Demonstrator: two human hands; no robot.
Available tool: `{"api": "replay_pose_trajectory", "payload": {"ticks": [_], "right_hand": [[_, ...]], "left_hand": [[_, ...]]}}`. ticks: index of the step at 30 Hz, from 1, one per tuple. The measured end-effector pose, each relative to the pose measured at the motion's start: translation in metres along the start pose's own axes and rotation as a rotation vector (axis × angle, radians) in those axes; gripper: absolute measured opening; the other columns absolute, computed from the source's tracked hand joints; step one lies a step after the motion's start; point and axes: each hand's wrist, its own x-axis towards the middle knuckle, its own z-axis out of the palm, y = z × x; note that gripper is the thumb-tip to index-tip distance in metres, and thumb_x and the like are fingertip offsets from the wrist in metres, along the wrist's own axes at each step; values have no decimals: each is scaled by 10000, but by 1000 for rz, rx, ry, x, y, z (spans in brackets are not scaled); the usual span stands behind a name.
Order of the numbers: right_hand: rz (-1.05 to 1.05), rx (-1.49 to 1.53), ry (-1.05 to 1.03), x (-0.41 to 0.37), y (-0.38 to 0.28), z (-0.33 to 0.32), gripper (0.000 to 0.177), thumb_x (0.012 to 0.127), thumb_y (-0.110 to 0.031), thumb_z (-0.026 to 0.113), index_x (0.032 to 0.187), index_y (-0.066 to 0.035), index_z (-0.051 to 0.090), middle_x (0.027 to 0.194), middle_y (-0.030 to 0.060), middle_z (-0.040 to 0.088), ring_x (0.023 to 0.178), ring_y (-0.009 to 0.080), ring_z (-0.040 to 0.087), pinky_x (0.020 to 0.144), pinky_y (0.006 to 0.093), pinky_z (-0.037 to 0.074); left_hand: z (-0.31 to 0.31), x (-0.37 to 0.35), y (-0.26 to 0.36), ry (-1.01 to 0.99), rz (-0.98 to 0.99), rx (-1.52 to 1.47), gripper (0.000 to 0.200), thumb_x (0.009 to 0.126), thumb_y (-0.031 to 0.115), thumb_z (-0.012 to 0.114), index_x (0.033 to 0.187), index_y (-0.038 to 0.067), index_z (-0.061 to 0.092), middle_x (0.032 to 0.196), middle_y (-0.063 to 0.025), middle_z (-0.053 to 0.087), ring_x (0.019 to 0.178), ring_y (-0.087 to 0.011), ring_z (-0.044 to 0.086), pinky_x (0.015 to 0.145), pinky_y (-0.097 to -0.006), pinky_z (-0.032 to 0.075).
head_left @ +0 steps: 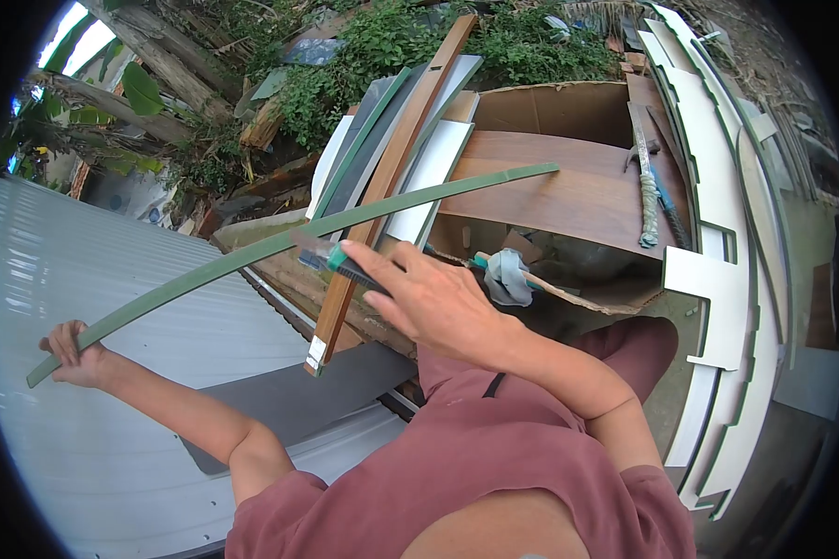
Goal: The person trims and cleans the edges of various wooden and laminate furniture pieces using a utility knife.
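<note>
My left hand [73, 354] grips the near end of a long, thin green strip [224, 265], fingers wrapped round it. The strip runs up and right across a brown wooden bar [403, 154] and over a brown board [531, 191]. In my right hand [433, 298] is a utility knife [354, 268] with a green and black handle. Its blade end looks blurred and overlaps the strip's edge in this view. Under the knife lies the brown bar, tilted, with a white label at its near end.
White and grey panels [429, 182] lie behind the bar. A hammer [645, 182] rests on the brown board over a cardboard box [569, 107]. A grey cloth [508, 278] hangs at the box's edge. Notched white strips [718, 214] stand right; corrugated metal sheet [158, 270] spreads left.
</note>
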Motion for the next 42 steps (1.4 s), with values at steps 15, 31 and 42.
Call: {"api": "replay_pose_trajectory", "payload": {"ticks": [15, 31, 42], "right_hand": [[374, -138, 0, -19, 62, -19, 507, 922, -247, 498, 1400, -188, 339, 881, 164, 506, 727, 354, 572, 671, 457, 468], [701, -234, 161, -23, 167, -12, 481, 936, -289, 432, 1388, -159, 330, 890, 291, 575, 866, 467, 566, 766, 526, 435], [716, -167, 246, -48, 162, -7, 512, 928, -307, 448, 1407, -196, 305, 922, 264, 548, 874, 458, 573, 762, 537, 446]], "left_hand": [[43, -8, 9, 31, 37, 83, 834, 815, 769, 128, 725, 16, 474, 440, 15, 273, 343, -72, 250, 306, -183, 242], [27, -55, -177, 363, -8, 160, 982, 766, 814, 208, 1267, -30, 250, 1057, -261, 469, 964, -371, 499, 912, -557, 418], [79, -270, -334, 565, -145, 482, 625, 913, 623, 303, 1057, 25, 417, 640, -11, 322, 518, -131, 375, 517, -297, 412]]}}
